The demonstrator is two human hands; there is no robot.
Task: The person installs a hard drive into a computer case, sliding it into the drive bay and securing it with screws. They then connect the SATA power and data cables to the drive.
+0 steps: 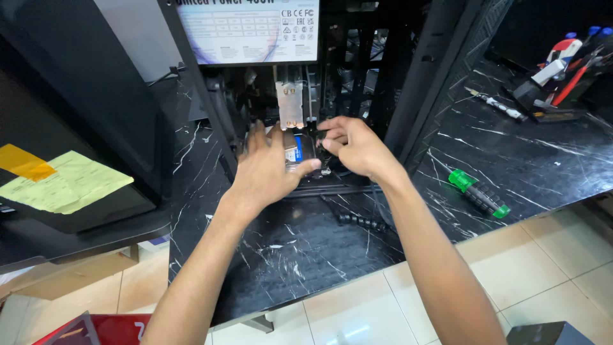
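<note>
My left hand (pixel 268 167) grips a small metal drive with a blue label (pixel 295 152), thumb across its front, at the open side of a black computer case (pixel 357 57). My right hand (pixel 357 148) is right beside it, its fingertips pinched on a dark connector or cable at the drive's right edge; what exactly they hold is hard to make out. Above the drive sits a metal bracket (pixel 289 102) and the white-labelled power supply (pixel 249 29) inside the case.
The case stands on a black marble-patterned table (pixel 287 255). A green-and-black screwdriver (pixel 479 193) lies to the right, a black corrugated cable (pixel 361 222) near the case, tools in a holder (pixel 562 64) at the back right. Yellow paper (pixel 67 182) lies left. Tiled floor below.
</note>
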